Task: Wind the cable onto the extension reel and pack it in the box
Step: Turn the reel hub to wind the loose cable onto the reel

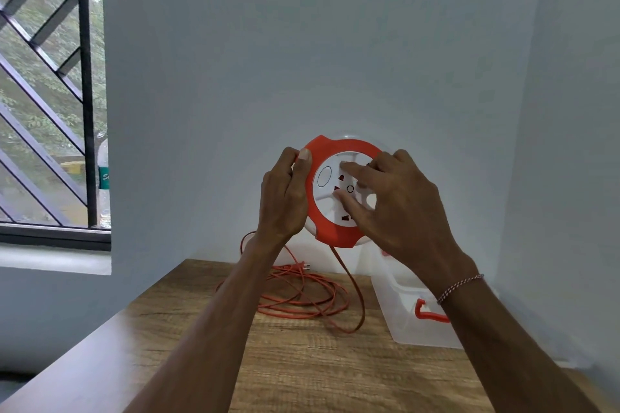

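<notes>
I hold a round extension reel up in the air, orange rim and white socket face towards me. My left hand grips its left edge, thumb over the orange rim. My right hand lies on the white face with fingers spread across the sockets. An orange cable hangs from the reel's bottom and lies in loose loops on the wooden table, its plug at the back. A clear plastic box with an orange latch stands at the right, partly behind my right forearm.
The white wall runs close behind the table, and a corner wall closes the right side. A barred window is at the left, with a plastic bottle on its sill. The table's left edge runs diagonally towards me.
</notes>
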The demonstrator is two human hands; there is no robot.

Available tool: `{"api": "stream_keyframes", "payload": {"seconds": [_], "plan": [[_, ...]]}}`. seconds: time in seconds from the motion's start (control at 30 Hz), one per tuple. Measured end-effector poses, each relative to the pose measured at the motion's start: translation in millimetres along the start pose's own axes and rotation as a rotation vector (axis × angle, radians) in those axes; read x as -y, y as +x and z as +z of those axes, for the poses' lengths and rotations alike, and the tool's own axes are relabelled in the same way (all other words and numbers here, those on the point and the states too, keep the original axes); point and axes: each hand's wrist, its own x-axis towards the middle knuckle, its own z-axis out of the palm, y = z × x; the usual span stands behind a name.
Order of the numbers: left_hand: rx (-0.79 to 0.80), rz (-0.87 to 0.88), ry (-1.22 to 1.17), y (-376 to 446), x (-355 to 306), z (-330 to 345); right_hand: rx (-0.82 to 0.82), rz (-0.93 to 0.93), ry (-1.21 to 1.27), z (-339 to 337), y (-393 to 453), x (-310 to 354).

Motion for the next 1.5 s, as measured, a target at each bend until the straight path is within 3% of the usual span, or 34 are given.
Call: {"api": "stream_keyframes", "payload": {"seconds": [0.07,0.2,0.3,0.83,1.0,1.13,1.33,1.5], "plan": [[-0.006,-0.001,-0.003,0,0,0,-0.03,-0.082,0.008,-1,1,-4],[-0.018,0.008,-0.006,1,0,0,0.187,-0.125,-0.039,-2,1,-5],[-0.006,0.018,0.0,0,1,1,0.26,-0.093,-0.103,-1,-1,2],[0.011,0.022,-0.024,-1,2,1,0.066,0.102,-0.107,6,-4,-1],[-0.008,0.014,-0.031,1,2,-2,0.119,0.058,-0.019,2,-1,-3],[-0.014,0.015,-0.032,1,3,-1,0.048,-0.057,0.003,-3,2,-4],[-0.032,0.016,-0.063,1,-1,0,0.247,-0.14,-0.06,-5,1,1],[-0.036,0.013,-0.055,1,-2,-2,0.25,-0.136,-0.117,-4,1,5]]}}
